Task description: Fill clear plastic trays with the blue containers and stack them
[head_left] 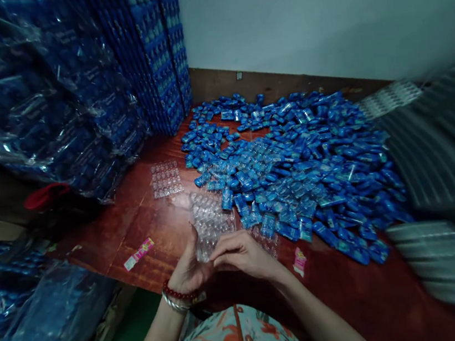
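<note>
My left hand (pixel 190 270) is turned palm inward above the near edge of the red table, its thumb stretched up and apart. My right hand (pixel 241 251) reaches across to it, and its fingertips are pinched together at the left hand's fingers. Whatever small thing may be between them is hidden. Just beyond both hands lies a clear plastic blister tray (pixel 213 222) with rows of pockets. A large heap of small blue packets (pixel 329 179) spreads to the right, with more clear trays (pixel 289 190) lying on top of it.
Another clear tray (pixel 166 178) lies at the left of the red table (pixel 134 227). A pink wrapper (pixel 138 254) and a pink scrap (pixel 300 262) rest on it. Tall stacks of blue packs (pixel 154 62) stand behind left. Stacked trays (pixel 449 135) line the right side.
</note>
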A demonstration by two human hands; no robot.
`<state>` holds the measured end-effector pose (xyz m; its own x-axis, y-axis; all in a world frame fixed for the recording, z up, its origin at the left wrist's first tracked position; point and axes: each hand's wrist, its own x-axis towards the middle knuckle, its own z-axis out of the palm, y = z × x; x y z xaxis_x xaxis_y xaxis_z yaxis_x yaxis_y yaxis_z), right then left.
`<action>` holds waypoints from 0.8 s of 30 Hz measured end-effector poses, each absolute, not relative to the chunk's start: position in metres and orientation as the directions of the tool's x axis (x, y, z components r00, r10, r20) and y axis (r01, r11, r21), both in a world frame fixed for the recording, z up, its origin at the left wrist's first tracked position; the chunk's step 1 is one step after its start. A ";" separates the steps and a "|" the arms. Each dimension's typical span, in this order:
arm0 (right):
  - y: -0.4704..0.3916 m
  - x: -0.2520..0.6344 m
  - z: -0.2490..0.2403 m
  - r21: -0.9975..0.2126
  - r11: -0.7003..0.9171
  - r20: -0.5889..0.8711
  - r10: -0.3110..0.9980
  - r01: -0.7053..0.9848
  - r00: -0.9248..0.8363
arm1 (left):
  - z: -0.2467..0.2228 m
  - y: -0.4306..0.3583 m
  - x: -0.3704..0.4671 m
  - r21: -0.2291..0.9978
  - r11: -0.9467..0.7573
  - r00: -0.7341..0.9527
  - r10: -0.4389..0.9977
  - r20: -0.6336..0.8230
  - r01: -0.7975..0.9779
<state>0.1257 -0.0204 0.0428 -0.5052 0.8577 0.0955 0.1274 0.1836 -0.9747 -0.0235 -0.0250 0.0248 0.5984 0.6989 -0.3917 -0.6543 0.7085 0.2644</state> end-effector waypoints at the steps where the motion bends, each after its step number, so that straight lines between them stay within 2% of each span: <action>1: -0.020 0.126 0.044 -0.984 0.138 0.059 0.850 0.112 -0.523 | 0.024 -0.026 -0.023 0.252 0.720 0.614 0.687 -0.388 -0.646; 6: -0.022 0.124 0.045 -0.994 0.017 -0.043 0.851 0.109 -0.524 | 0.020 -0.030 -0.023 0.233 0.726 0.628 0.681 -0.378 -0.647; 9: -0.027 0.121 0.044 -0.987 -0.039 -0.102 0.898 0.153 -0.429 | 0.022 -0.030 -0.024 0.227 0.749 0.651 0.657 -0.381 -0.622; 11: -0.032 0.119 0.043 -0.980 -0.017 -0.085 0.939 0.201 -0.335 | 0.025 -0.030 -0.025 0.225 0.752 0.650 0.653 -0.388 -0.620; 13: -0.036 0.119 0.043 -0.972 0.066 -0.005 0.954 0.225 -0.300 | 0.028 -0.028 -0.025 0.210 0.740 0.640 0.663 -0.389 -0.639; 18: -0.040 0.124 0.043 -0.950 0.210 0.102 0.909 0.233 -0.405 | 0.022 -0.026 -0.024 0.144 0.733 0.633 0.655 -0.411 -0.665; 24: -0.033 0.127 0.044 -0.985 0.112 0.037 0.875 0.128 -0.482 | 0.021 -0.030 -0.021 0.181 0.783 0.685 0.611 -0.395 -0.594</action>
